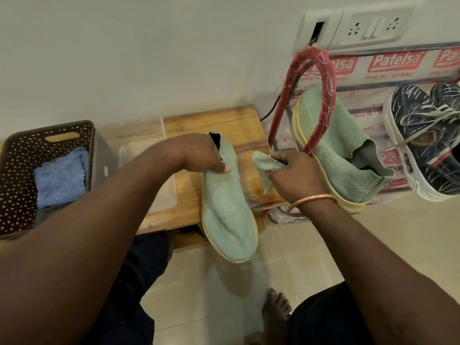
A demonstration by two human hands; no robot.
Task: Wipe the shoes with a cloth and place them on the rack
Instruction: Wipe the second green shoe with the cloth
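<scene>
Pointing toe-first toward the person, the green shoe lies lengthwise.

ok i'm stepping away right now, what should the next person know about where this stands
Left hand grips the held green shoe by its collar over the wooden stool.
Right hand holds the green cloth beside that shoe.
Done: the other green shoe and the navy sneakers sit on the rack.
To do: finish wiping the held shoe, then rack it by its mate.
Spare blue cloth lies in the basket.
</scene>
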